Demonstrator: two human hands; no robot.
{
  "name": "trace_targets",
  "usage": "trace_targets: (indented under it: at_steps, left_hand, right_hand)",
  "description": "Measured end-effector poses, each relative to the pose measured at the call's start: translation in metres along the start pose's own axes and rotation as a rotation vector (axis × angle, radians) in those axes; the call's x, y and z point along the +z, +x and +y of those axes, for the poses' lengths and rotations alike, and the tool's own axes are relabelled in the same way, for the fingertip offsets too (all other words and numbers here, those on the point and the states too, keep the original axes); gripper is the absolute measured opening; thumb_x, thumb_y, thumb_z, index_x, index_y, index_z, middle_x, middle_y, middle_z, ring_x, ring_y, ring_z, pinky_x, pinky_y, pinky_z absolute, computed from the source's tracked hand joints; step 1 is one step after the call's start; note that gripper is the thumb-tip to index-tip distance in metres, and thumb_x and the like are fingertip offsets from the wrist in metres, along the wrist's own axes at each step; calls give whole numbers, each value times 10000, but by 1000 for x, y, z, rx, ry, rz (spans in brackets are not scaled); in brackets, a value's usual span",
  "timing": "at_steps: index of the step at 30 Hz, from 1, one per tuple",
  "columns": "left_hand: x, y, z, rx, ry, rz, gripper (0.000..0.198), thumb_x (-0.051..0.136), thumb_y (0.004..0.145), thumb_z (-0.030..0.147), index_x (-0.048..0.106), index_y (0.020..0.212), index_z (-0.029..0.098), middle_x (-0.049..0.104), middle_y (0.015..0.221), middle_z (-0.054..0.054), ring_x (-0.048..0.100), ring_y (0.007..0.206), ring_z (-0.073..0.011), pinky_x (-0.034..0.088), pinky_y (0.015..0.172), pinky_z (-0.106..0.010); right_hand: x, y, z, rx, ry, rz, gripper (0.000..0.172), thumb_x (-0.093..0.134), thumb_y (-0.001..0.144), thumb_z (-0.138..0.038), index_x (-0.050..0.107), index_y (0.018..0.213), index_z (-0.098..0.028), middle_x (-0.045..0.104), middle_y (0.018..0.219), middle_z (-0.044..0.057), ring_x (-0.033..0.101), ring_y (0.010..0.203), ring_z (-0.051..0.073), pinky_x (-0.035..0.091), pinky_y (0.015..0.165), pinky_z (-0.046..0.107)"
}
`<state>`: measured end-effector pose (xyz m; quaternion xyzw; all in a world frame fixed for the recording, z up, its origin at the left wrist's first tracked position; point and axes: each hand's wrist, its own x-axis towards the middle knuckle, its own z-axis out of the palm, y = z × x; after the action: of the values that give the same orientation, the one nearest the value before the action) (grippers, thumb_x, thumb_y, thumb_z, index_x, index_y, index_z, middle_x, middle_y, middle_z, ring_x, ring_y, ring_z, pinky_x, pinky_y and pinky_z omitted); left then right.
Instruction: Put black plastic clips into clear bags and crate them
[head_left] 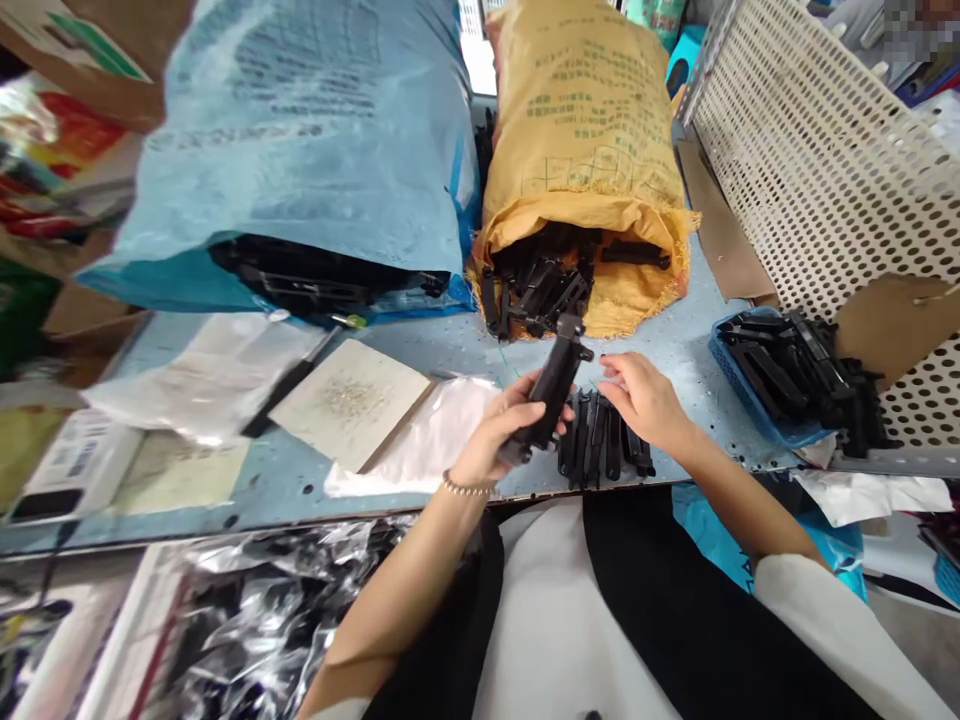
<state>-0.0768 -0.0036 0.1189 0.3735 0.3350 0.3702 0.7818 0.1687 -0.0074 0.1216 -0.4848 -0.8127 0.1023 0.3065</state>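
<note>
My left hand (507, 420) is closed around a long black part (553, 385), held tilted above the table. The part has a narrower upper end with a small stub on its side; its exact kind is unclear. Just right of it, my right hand (646, 400) hovers with bent fingers apart, and nothing shows between them. Below both hands, several slim black parts (596, 440) lie side by side near the table's front edge. More black parts (544, 285) fill the mouth of a yellow woven sack (585, 120) straight ahead.
At the left stands a big blue bag (300, 140) with black pieces in its opening. A square board (351, 402) and clear plastic bags (217, 375) lie before it. On the right, a blue basket (750, 390) of black parts stands by a perforated white panel (832, 150).
</note>
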Motion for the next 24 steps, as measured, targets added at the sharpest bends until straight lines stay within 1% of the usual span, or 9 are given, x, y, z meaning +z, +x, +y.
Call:
trace_targets:
  at_steps: [4, 8, 11, 14, 16, 18, 20, 21, 24]
  left_hand:
    - [18, -17, -12, 0, 14, -27, 713, 755, 815, 450, 500, 1423, 180, 718, 1071, -103, 697, 796, -180, 580, 705, -286]
    - [16, -19, -20, 57, 98, -42, 787, 731, 853, 461, 410, 1528, 211, 715, 1085, -93, 695, 895, -214, 590, 805, -348]
    - [18, -20, -22, 123, 216, -38, 806, 725, 862, 456, 375, 1559, 254, 685, 1223, -107, 688, 961, -246, 586, 860, -402]
    - [23, -17, -24, 199, 356, -19, 841, 770, 830, 406, 376, 1565, 293, 612, 1384, -109, 628, 1177, -310, 537, 1002, -459]
    - [25, -14, -26, 220, 382, -16, 851, 785, 816, 397, 387, 1561, 288, 609, 1394, -109, 582, 1265, -335, 502, 1058, -479]
    - [24, -10, -29, 189, 325, -20, 853, 781, 816, 416, 386, 1559, 278, 631, 1361, -110, 612, 1232, -328, 515, 1041, -477]
    - [21, -7, -28, 146, 199, 10, 844, 775, 807, 459, 406, 1540, 262, 666, 1303, -106, 679, 1112, -298, 561, 962, -444]
    - [19, -6, -27, 124, 128, 42, 823, 767, 805, 483, 430, 1518, 247, 687, 1261, -103, 703, 1049, -280, 581, 910, -419]
    - [18, -4, -18, 61, -20, 154, 690, 722, 824, 523, 539, 1393, 179, 739, 1093, -99, 729, 922, -247, 596, 770, -342]
  right_hand:
    - [-4, 22, -2, -144, -146, -18, 285, 355, 1079, -347, 579, 979, -202, 645, 891, 95, 600, 864, 244, 488, 726, 359]
    - [-10, 21, 0, -149, -18, -121, 304, 387, 1071, -388, 531, 867, -215, 604, 834, 67, 556, 793, 212, 435, 672, 323]
    - [-6, 14, -3, 24, 281, -161, 335, 432, 1046, -431, 500, 793, -221, 554, 749, 22, 519, 707, 173, 412, 650, 300]
    - [7, 10, -7, 331, 745, -109, 395, 460, 1004, -499, 485, 726, -219, 487, 634, -20, 448, 560, 128, 358, 535, 264]
    - [14, 11, -8, 522, 1019, -96, 454, 448, 971, -565, 443, 669, -226, 403, 539, -46, 350, 455, 107, 276, 441, 250]
    - [15, 12, -9, 620, 1158, -201, 498, 394, 959, -626, 420, 650, -236, 334, 483, -65, 269, 399, 99, 223, 394, 249]
    - [10, 12, -11, 575, 1100, -341, 536, 316, 985, -649, 481, 701, -225, 380, 496, -54, 303, 404, 109, 262, 395, 250]
    - [6, 10, -14, 494, 987, -375, 541, 314, 998, -646, 533, 762, -211, 447, 541, -35, 366, 439, 118, 313, 422, 253]
    - [-1, 1, -27, 97, 445, -353, 446, 468, 996, -605, 620, 980, -186, 621, 789, 51, 557, 687, 178, 461, 608, 300]
